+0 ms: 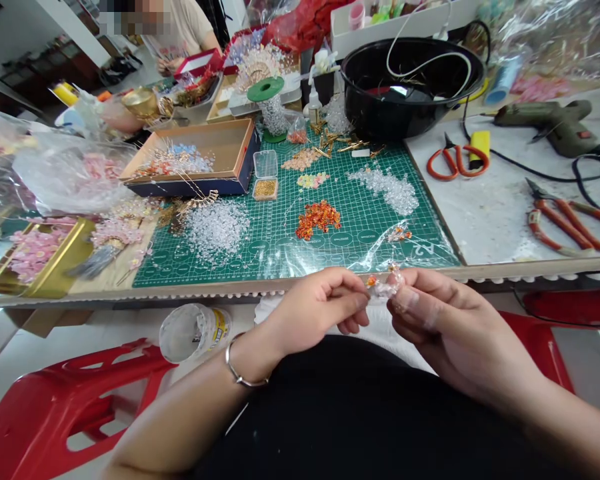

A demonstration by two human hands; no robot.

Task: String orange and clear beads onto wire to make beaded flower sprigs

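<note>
Pinched between the thumb and fingers of my right hand (pixel 445 313) is a small beaded ornament (pixel 387 287) with transparent and orange beads. My left hand (pixel 325 303) is closed, its thumb and forefinger pressed together beside the ornament's orange end; anything thin in that pinch is too small to make out. Both hands are over my lap at the table's front edge. Beyond them, on a green cutting mat (pixel 275 257), lie orange beads (pixel 317 220), transparent beads (pixel 385 188), whitish beads (pixel 217 230) and a small orange-and-clear beaded piece (pixel 399 233).
An open box (pixel 245 160) of beaded stems stands at the left, a black basin (pixel 410 93) at the back. Red-handled pliers (pixel 570 223), smaller cutters (pixel 457 165) and a glue gun (pixel 555 123) lie right. A red stool (pixel 40 400) is below left; another person (pixel 185 33) sits opposite.
</note>
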